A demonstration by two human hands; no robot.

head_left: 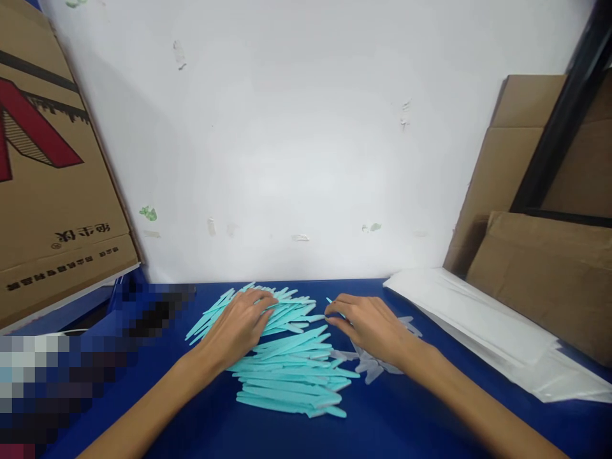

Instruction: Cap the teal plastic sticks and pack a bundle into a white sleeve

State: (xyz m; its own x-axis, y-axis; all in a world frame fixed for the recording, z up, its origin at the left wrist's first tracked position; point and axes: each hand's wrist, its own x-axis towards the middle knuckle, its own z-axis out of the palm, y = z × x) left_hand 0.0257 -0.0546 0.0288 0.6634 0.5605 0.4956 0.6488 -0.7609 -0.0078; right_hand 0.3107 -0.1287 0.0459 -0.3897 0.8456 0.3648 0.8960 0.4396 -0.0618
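Slim turquoise plastic sticks with tapered ends lie in two heaps on the blue table: a back heap [287, 312] and a front heap [291, 376]. My left hand [243, 319] rests over the back heap, fingers bent together and thumb beneath. What its fingertips hold, if anything, is hidden among the sticks. To the right of the heaps, my right hand [366, 319] is closed in a pinch on one turquoise stick [329, 299], whose tip shows above the fingers. Small clear plastic pieces [370, 371] lie under and beside my right hand, partly covered by it.
White plastic sheets or bags [473, 319] lie along the table's right side. Cardboard [545, 274] and a black frame [549, 127] stand behind them. A large printed carton [52, 191] leans in at left. A white wall [296, 140] closes off the table's [201, 414] far edge.
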